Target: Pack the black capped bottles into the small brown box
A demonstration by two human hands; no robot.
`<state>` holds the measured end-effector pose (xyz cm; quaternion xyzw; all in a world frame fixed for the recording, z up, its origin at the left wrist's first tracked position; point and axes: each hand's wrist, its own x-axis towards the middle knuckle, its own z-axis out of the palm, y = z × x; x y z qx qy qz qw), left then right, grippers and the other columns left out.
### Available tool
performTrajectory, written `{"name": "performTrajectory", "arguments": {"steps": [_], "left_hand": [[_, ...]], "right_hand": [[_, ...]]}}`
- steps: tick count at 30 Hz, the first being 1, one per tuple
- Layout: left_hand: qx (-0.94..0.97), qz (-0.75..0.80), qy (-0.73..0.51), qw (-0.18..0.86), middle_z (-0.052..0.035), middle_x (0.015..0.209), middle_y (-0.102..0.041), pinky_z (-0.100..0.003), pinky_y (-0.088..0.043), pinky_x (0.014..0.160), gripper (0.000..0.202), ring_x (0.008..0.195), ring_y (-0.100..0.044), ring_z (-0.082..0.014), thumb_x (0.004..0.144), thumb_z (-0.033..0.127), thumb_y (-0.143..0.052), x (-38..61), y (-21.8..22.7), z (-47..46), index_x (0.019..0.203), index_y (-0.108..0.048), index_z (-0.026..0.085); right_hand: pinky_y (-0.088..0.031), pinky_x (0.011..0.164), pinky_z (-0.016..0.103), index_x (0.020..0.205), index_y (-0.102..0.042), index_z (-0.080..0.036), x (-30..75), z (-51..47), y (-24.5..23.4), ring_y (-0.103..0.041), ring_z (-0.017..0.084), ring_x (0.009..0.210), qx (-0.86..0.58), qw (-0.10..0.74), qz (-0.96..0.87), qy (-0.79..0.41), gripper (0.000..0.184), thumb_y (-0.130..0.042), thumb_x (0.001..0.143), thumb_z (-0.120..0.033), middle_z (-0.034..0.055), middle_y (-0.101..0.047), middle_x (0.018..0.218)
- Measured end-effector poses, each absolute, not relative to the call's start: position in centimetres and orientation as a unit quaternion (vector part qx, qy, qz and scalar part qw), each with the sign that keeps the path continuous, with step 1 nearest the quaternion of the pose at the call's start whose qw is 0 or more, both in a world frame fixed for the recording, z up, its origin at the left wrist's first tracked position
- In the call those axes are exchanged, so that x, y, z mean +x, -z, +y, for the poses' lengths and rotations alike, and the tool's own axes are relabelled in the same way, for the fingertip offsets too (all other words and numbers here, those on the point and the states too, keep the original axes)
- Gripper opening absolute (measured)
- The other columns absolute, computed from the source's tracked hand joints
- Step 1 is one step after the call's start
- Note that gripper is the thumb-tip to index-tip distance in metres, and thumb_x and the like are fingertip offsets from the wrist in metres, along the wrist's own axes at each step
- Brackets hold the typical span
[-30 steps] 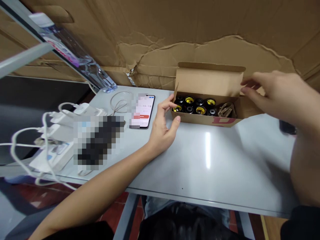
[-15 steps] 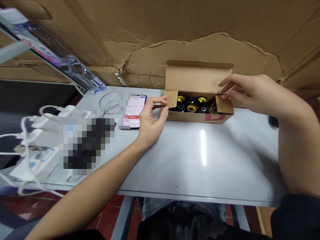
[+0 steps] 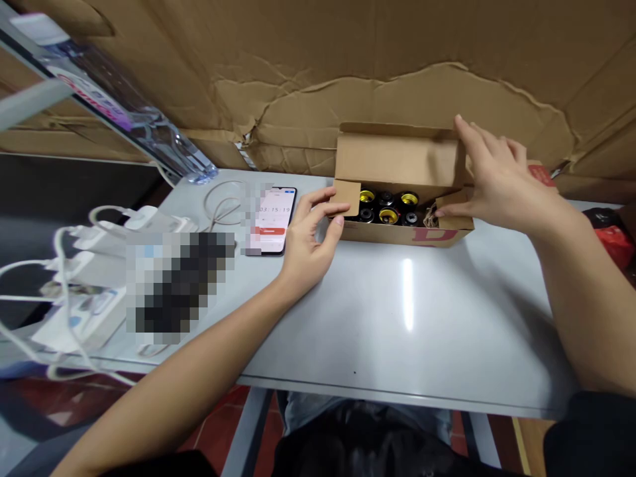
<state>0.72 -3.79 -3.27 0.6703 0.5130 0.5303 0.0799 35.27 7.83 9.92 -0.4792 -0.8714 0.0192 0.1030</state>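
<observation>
A small open cardboard box [image 3: 397, 233] stands on the grey table [image 3: 407, 318], its lid [image 3: 397, 158] upright at the back. Inside lie several round black and gold parts [image 3: 388, 207] and some brown paper stuffing [image 3: 428, 216]. My left hand [image 3: 311, 233] is at the box's left end, thumb and forefinger pinched on the folded-in left flap [image 3: 346, 196]. My right hand [image 3: 491, 182] is at the right end: its thumb presses the right flap [image 3: 453, 199] inward while its stretched fingers rest against the lid's right edge.
A phone [image 3: 272, 217] with a lit timer screen lies left of the box. White chargers and cables [image 3: 99, 265] and a pixelated block [image 3: 173, 281] fill the left side. A clear bottle [image 3: 159, 136] lies back left. Torn cardboard [image 3: 397, 79] walls the back. A red object [image 3: 613, 240] sits far right.
Both side flaps have been folded inward over the box's ends. My right hand came in from the right, then rose from the right flap to the lid's edge.
</observation>
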Motion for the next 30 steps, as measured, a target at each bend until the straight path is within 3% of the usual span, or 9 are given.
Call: {"name": "performTrajectory", "arguments": {"steps": [2,4,7,10,13,16,20,25,30], "left_hand": [[0.672,0.511,-0.531,0.072,-0.0116,0.163,-0.077,-0.063,-0.063,0.141,0.032,0.161,-0.071,-0.0338,0.125,0.049,-0.067,0.7,3.4,-3.9,0.140,-0.089,0.031],[0.674,0.508,-0.532,0.069,-0.0122,0.163,-0.076,-0.064,-0.062,0.142,0.034,0.162,-0.071,-0.0341,0.126,0.052,-0.066,0.7,3.3,-3.9,0.141,-0.088,0.032],[0.675,0.513,-0.525,0.075,-0.0132,0.163,-0.076,-0.064,-0.062,0.141,0.038,0.163,-0.070,-0.0348,0.127,0.057,-0.063,0.8,3.2,-4.0,0.141,-0.088,0.031],[0.673,0.515,-0.524,0.084,-0.0145,0.163,-0.076,-0.059,-0.067,0.136,0.043,0.162,-0.071,-0.0345,0.127,0.063,-0.062,0.8,3.5,-3.9,0.142,-0.085,0.030],[0.657,0.502,-0.552,0.110,-0.0159,0.162,-0.076,-0.052,-0.072,0.125,0.053,0.153,-0.076,-0.0323,0.125,0.070,-0.064,0.8,4.4,-3.6,0.158,-0.072,0.030],[0.646,0.483,-0.574,0.142,-0.0172,0.169,-0.073,-0.049,-0.071,0.123,0.069,0.154,-0.075,-0.0327,0.122,0.074,-0.069,0.7,5.2,-3.4,0.175,-0.054,0.032],[0.646,0.483,-0.572,0.152,-0.0166,0.177,-0.067,-0.049,-0.067,0.128,0.073,0.162,-0.071,-0.0342,0.123,0.074,-0.066,0.7,5.2,-3.5,0.183,-0.045,0.039],[0.656,0.500,-0.552,0.120,-0.0158,0.174,-0.070,-0.052,-0.068,0.127,0.062,0.159,-0.072,-0.0346,0.126,0.071,-0.062,0.9,4.2,-3.9,0.177,-0.057,0.036],[0.653,0.525,-0.537,0.100,-0.0166,0.170,-0.071,-0.055,-0.069,0.130,0.044,0.165,-0.068,-0.0350,0.127,0.059,-0.062,1.0,3.8,-4.1,0.159,-0.072,0.030]], "right_hand": [[-0.033,0.154,0.076,0.204,-0.023,-0.032,35.5,7.6,-10.5,-0.042,0.061,0.183,-0.479,0.135,-0.867,-0.010,0.136,-0.100,0.092,-0.041,0.0258,-0.041,0.198],[-0.042,0.149,0.073,0.196,-0.045,-0.021,35.7,7.0,-11.5,-0.056,0.059,0.171,-0.466,0.179,-0.866,0.013,0.117,-0.098,0.094,-0.044,0.0311,-0.052,0.184],[-0.060,0.128,0.059,0.155,-0.080,-0.018,36.0,6.3,-12.9,-0.076,0.045,0.139,-0.425,0.234,-0.874,0.023,0.057,-0.080,0.111,-0.055,0.0281,-0.075,0.150],[-0.063,0.096,0.052,0.121,-0.080,-0.023,36.3,6.2,-13.4,-0.078,0.035,0.103,-0.382,0.201,-0.902,-0.010,0.030,-0.072,0.110,-0.050,0.0189,-0.079,0.122],[-0.064,0.092,0.053,0.137,-0.080,-0.025,36.6,6.9,-12.7,-0.081,0.037,0.107,-0.348,0.097,-0.928,-0.088,0.048,-0.079,0.104,-0.060,0.0176,-0.079,0.137],[-0.062,0.121,0.067,0.170,-0.075,-0.029,37.1,7.6,-11.9,-0.077,0.049,0.146,-0.329,0.041,-0.935,-0.128,0.073,-0.067,0.116,-0.078,0.0185,-0.075,0.167],[-0.053,0.140,0.077,0.191,-0.062,-0.035,37.2,7.4,-11.6,-0.062,0.052,0.171,-0.309,0.018,-0.940,-0.141,0.080,-0.055,0.122,-0.077,0.0158,-0.059,0.190],[-0.057,0.131,0.085,0.200,-0.047,-0.034,36.4,6.2,-10.8,-0.062,0.057,0.162,-0.327,-0.027,-0.941,-0.086,0.079,-0.043,0.125,-0.061,0.0215,-0.065,0.181],[-0.050,0.135,0.089,0.203,-0.038,-0.032,35.7,5.6,-9.2,-0.056,0.060,0.167,-0.322,-0.023,-0.946,-0.035,0.079,-0.032,0.128,-0.057,0.0188,-0.044,0.202]]}}
